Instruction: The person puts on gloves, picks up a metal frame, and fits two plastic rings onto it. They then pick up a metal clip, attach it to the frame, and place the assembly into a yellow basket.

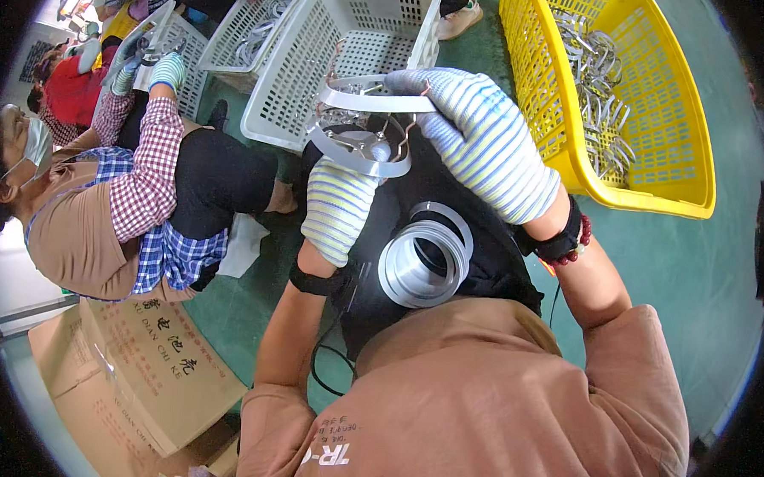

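Observation:
In front of me, over the white crate's near end, I hold up a silver metal ring (355, 161) with a central disc and thin copper-coloured wires. My left hand (339, 209), in a striped knit glove, is closed on its underside; the fingertips are partly hidden behind the metal. My right hand (493, 141), gloved the same way, pinches the right end of a curved silver band (375, 103) just above that ring. Whether band and ring are joined, I cannot tell. On my dark-covered lap rests a stack of plain silver rings (423, 264), one of them leaning at the back.
A white perforated crate (278, 80) with metal parts stands ahead. At right, a yellow crate (585, 175) holds many curved metal strips. To the left sits a masked co-worker (136, 202) with gloved hands at another crate. Cardboard boxes (154, 373) stand at lower left.

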Available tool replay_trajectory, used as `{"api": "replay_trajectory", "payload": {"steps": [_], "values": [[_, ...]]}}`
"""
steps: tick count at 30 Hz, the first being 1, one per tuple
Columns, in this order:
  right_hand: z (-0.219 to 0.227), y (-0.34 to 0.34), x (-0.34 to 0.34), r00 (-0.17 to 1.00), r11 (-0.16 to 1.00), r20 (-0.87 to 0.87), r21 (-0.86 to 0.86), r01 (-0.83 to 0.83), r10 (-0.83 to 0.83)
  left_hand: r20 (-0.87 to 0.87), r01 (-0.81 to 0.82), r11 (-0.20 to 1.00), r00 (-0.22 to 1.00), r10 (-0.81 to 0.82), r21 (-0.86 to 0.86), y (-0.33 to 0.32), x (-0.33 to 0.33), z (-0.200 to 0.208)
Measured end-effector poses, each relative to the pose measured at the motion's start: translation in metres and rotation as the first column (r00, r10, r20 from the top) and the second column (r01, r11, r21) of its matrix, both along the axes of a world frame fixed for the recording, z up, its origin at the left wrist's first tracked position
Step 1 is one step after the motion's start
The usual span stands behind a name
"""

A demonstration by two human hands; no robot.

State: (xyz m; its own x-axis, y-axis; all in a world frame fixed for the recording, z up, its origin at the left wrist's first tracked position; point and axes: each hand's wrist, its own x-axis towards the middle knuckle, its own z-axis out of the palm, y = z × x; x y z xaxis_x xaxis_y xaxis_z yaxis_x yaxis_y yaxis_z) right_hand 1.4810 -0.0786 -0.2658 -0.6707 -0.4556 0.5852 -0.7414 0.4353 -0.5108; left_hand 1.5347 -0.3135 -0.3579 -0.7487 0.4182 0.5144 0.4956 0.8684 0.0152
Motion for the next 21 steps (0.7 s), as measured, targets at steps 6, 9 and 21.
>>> {"api": "replay_trajectory", "payload": {"steps": [6, 9, 21], "values": [[-0.025, -0.003, 0.000, 0.990, 0.998, -0.132, 0.039, 0.046, -0.041, 0.388, -0.195, 0.759, 0.918, -0.082, 0.621, 0.023, 0.003, 0.029], [-0.022, -0.003, 0.000, 0.989, 0.995, -0.144, 0.082, 0.057, -0.044, 0.498, -0.271, 0.710, 0.857, -0.130, 0.650, 0.020, 0.002, 0.028], [-0.004, 0.029, 0.005, 0.966, 0.998, 0.256, -0.040, 0.050, -0.038, 0.456, -0.637, -0.044, 0.597, -0.660, 0.770, 0.012, 0.006, 0.060]]}}
